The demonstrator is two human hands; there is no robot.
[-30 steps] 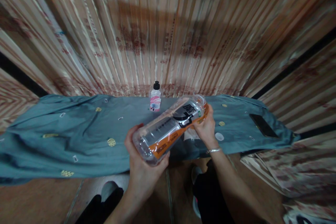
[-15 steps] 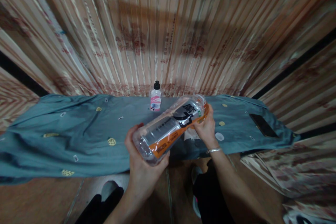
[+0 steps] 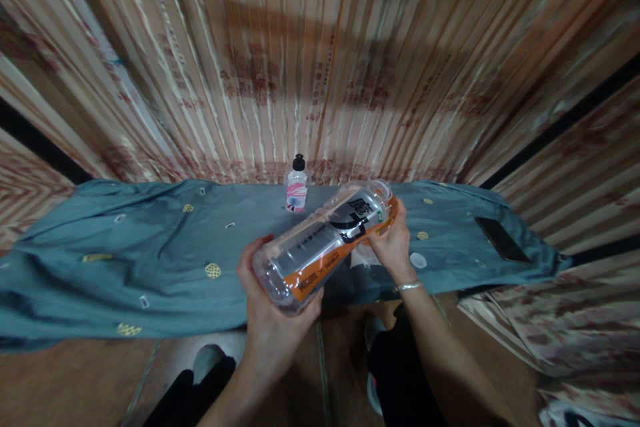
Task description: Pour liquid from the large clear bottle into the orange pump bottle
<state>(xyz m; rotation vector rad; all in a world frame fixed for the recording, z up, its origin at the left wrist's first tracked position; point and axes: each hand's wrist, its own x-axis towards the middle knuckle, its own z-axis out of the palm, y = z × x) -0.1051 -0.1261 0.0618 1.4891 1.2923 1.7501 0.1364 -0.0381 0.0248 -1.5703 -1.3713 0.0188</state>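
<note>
room above cloth (image 3: 165,260) leftward, large bottle (image 3: 320,244) across middle

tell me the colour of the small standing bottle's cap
The cap is black, clearest in the head view.

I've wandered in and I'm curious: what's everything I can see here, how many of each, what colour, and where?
large bottle: one, clear with orange and black print, tilted between both hands
small bottle: one, clear with pink-white label and black top, upright behind it
round disc: one, white, beside the right wrist
scrap: one, pale, partly hidden beneath the large bottle
flat slab: one, black, right end of the cloth
cloth: one, blue-green with yellow motifs, under these things
curtains: count unclear, beige-brown, behind and at the sides
bars: three, black, left and right
floor: brown, below
bracelet: one, silvery, right wrist
shoes: two, greyish, below
left hand: one, bare, at the bottle's base
right hand: one, bare, near its mouth
</note>
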